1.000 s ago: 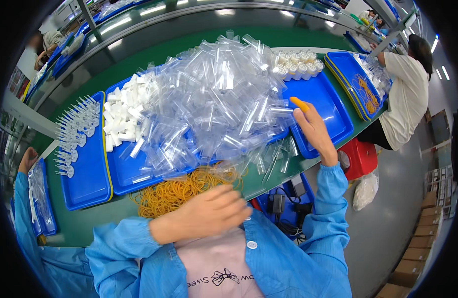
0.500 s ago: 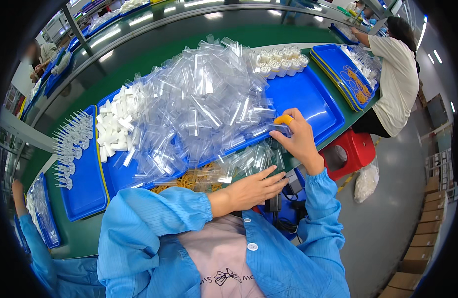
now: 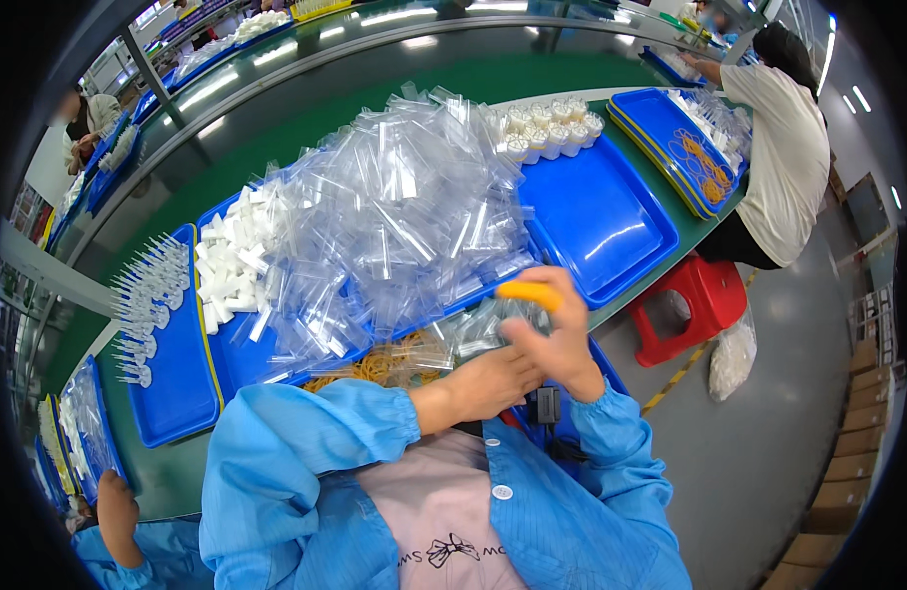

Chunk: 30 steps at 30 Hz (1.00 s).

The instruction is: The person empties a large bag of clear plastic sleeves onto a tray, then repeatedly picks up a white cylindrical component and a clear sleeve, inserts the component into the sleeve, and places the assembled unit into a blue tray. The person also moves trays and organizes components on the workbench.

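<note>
My left hand (image 3: 485, 382) reaches across in front of my body at the table's near edge; its fingertips are hidden behind my right hand. Just above and to the right is my right hand (image 3: 563, 339), smeared by motion, with a yellow finger cot (image 3: 532, 294) on one finger. Its thumb and that finger are apart, and nothing shows between them. Some loose clear plastic sleeves (image 3: 473, 330) lie close by the left fingers. A large heap of clear sleeves (image 3: 394, 211) fills the blue tray beyond the hands. Yellowish rubber bands (image 3: 382, 366) lie beside my left wrist.
White tubes (image 3: 233, 264) lie left of the heap. Spiky clear pieces (image 3: 150, 295) stand on a blue tray (image 3: 173, 393). Bundled white tubes (image 3: 552, 130) sit behind the right blue tray (image 3: 596, 221). A co-worker (image 3: 783, 157) and a red stool (image 3: 694, 305) are at right.
My right hand has moved left and toward me, from the right tray's corner to over my left hand. The left fingers, spread before, are now partly covered.
</note>
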{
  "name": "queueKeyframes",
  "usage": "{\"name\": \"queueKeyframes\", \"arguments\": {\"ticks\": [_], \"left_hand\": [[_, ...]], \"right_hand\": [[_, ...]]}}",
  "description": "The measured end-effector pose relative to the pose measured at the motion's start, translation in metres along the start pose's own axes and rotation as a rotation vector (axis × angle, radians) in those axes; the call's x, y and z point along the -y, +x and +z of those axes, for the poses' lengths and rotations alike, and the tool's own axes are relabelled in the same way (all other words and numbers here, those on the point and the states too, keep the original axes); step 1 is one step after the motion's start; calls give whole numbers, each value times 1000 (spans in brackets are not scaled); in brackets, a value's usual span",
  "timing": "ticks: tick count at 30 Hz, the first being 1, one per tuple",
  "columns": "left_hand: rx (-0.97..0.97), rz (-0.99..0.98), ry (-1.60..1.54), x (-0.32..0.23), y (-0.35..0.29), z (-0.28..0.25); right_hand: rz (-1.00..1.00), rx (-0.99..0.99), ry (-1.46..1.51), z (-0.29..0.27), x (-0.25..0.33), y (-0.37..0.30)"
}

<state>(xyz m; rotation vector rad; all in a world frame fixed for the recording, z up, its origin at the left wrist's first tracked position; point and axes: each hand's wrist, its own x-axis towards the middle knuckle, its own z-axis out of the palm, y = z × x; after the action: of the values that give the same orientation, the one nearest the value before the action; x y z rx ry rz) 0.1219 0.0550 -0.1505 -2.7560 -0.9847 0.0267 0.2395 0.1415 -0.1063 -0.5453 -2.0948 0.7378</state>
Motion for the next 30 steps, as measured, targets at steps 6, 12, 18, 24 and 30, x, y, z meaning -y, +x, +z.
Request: {"name": "queueKeyframes", "arguments": {"ticks": [6, 12, 18, 24, 30], "left_hand": [[-2, -10, 220, 3, 1, -17], [1, -96, 126, 5, 2, -18], [13, -164, 141, 3, 1, -17], [-12, -205, 92, 2, -4, -9], [-172, -326, 198, -12, 0, 1]], "right_hand": [[91, -345, 10, -19, -15, 26], [178, -331, 26, -21, -22, 19], [113, -163, -273, -34, -19, 6], [212, -275, -31, -13, -19, -22], [208, -390, 161, 29, -19, -44]]}}
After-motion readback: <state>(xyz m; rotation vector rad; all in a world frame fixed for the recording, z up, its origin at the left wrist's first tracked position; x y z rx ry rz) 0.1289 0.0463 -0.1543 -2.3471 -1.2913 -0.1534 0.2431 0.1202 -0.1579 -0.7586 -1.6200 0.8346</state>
